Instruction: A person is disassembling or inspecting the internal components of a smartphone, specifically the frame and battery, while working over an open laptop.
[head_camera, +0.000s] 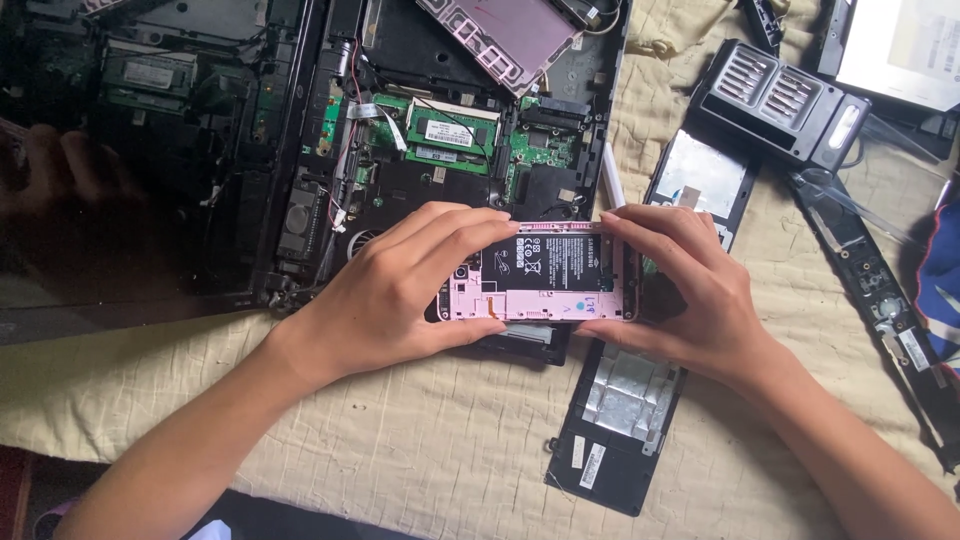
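Far left, a dark glossy laptop screen (120, 170) lies flat, mirroring the insides of the opened laptop base (440, 130) beside it, where a green circuit board (450, 125) shows among black plastic and thin wires. In front of that base, the left hand (400, 285) pinches one end of a pink phone with its back cover off (540, 272), thumb underneath, fingers curled over the top edge. The phone is held level just above the cream quilted cloth (420, 440), its black battery (548, 262) facing up. The right hand (690, 290) grips the other end the same way, fingers closed on the frame. Below the right wrist lies a black cover panel lined with foil (615, 420). Further right, a black screwdriver bit case (780, 100) sits open, and a long black hinge strip (870, 280) runs toward the cloth's edge.
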